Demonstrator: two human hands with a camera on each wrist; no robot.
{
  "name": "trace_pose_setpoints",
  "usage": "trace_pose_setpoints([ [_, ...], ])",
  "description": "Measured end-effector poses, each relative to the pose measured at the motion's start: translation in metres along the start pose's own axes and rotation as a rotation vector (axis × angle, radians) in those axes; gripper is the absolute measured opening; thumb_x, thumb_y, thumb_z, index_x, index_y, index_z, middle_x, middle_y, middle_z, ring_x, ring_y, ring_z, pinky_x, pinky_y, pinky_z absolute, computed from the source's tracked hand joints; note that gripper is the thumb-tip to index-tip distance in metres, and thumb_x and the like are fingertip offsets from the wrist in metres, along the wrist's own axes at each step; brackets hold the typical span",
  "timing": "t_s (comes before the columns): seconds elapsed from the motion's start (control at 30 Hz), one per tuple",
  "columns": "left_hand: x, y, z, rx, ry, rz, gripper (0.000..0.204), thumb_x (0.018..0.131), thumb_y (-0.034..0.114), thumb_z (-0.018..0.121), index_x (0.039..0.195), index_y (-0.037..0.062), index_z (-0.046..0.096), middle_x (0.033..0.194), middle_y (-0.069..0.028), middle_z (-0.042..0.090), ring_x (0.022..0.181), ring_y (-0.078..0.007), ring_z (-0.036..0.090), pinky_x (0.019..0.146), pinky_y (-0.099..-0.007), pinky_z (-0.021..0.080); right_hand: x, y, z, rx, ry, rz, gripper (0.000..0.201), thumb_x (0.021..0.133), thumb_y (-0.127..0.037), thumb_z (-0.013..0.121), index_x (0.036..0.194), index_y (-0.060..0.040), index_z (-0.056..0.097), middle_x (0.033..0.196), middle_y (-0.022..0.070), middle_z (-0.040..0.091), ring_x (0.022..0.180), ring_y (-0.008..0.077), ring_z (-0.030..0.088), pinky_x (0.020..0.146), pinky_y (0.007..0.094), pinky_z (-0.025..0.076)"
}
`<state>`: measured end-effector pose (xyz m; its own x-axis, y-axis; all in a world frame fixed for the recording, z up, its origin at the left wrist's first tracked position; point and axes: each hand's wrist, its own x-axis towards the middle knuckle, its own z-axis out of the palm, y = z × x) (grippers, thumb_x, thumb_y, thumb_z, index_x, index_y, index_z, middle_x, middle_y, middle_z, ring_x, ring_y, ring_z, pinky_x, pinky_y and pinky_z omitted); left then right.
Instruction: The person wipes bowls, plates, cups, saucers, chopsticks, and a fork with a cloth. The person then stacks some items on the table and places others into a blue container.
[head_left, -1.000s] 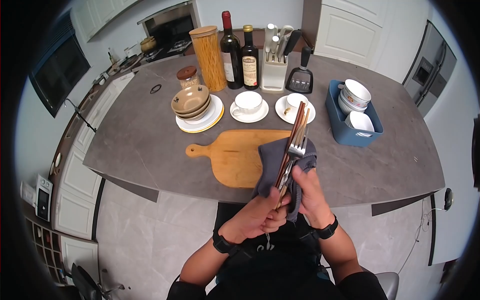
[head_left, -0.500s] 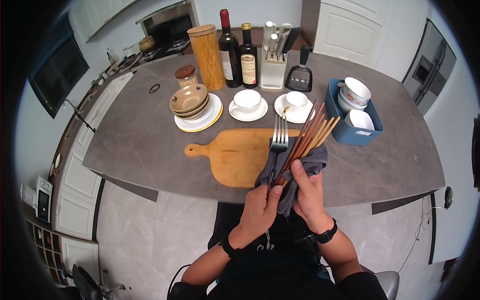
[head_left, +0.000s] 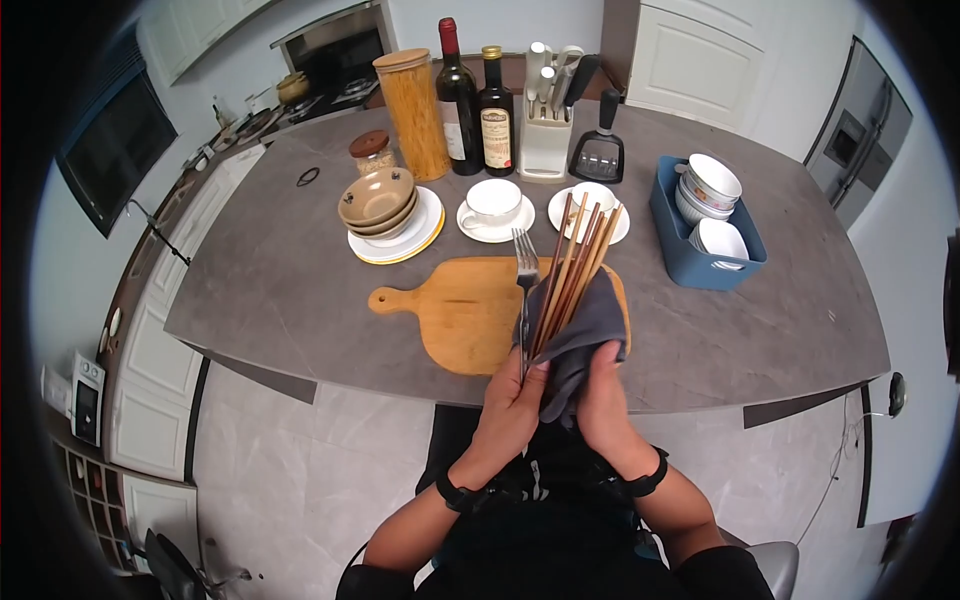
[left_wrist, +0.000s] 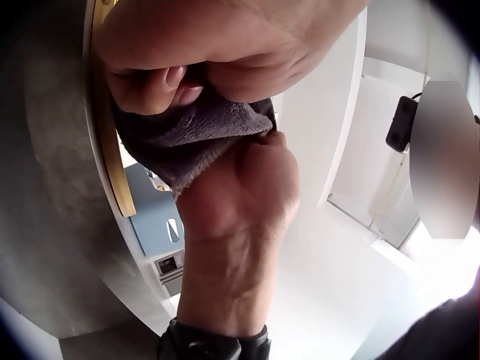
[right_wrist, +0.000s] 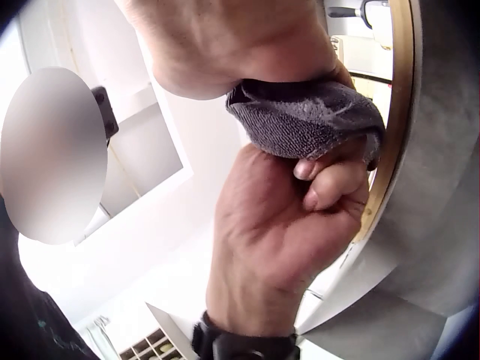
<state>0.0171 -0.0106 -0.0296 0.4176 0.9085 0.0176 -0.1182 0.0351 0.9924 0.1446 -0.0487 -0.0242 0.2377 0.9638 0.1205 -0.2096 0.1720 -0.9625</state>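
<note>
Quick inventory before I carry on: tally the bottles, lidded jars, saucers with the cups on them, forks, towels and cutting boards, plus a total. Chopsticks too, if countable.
Bottles: 2
Lidded jars: 2
Saucers: 2
Cups: 2
Fork: 1
Towel: 1
Cutting board: 1
Total: 11
Chopsticks overlap too much to count, so left out.

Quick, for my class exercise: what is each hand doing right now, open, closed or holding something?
Left hand: closed, holding the fork and chopsticks.
Right hand: closed, holding the gray cloth.
</note>
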Motion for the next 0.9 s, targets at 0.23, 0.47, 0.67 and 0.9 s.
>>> trace_pose_setpoints([
  [0.23, -0.008, -0.008, -0.003, 0.192, -0.066, -0.002, 0.025, 0.109, 0.021, 0.05, 0.113, -0.0013, 0.06, 0.081, -0.0066, 0.062, 0.075, -0.0115, 0.052, 0.071, -0.032, 0.046, 0.017, 0.002, -0.004, 0.223, 0.01, 0.035, 0.024, 0.102, -0.011, 0.062, 0.123, -0.0007, 0.056, 0.113, 0.0027, 0.063, 0.103, 0.0096, 0.058, 0.09, 0.0268, 0.047],
  [0.47, -0.017, -0.003, 0.011, 0.347, -0.017, 0.019, 0.028, 0.109, 0.026, 0.048, 0.105, 0.0011, 0.059, 0.07, -0.0157, 0.056, 0.061, -0.0234, 0.054, 0.062, -0.0366, 0.046, 0.052, -0.027, -0.004, 0.194, 0.251, -0.043, 0.02, 0.101, -0.017, 0.066, 0.111, 0.0, 0.064, 0.103, 0.0033, 0.068, 0.092, 0.0101, 0.063, 0.082, 0.0269, 0.051],
  [0.67, -0.021, -0.003, 0.006, 0.268, -0.05, 0.085, 0.029, 0.109, 0.028, 0.047, 0.103, 0.0012, 0.057, 0.065, -0.0137, 0.053, 0.058, -0.0244, 0.054, 0.059, -0.038, 0.043, 0.07, -0.048, -0.012, 0.314, 0.207, -0.078, 0.027, 0.102, -0.025, 0.065, 0.117, -0.0028, 0.062, 0.098, 0.0051, 0.07, 0.082, 0.0137, 0.069, 0.075, 0.0296, 0.058],
  [0.9, -0.014, -0.018, -0.003, 0.233, -0.057, 0.029, 0.031, 0.11, 0.028, 0.047, 0.101, 0.0005, 0.057, 0.064, -0.0106, 0.051, 0.058, -0.0182, 0.049, 0.058, -0.0363, 0.042, 0.025, -0.016, 0.014, 0.32, 0.157, 0.082, 0.02, 0.1, -0.018, 0.068, 0.11, -0.001, 0.067, 0.096, 0.0024, 0.071, 0.084, 0.0103, 0.066, 0.075, 0.0282, 0.054],
])
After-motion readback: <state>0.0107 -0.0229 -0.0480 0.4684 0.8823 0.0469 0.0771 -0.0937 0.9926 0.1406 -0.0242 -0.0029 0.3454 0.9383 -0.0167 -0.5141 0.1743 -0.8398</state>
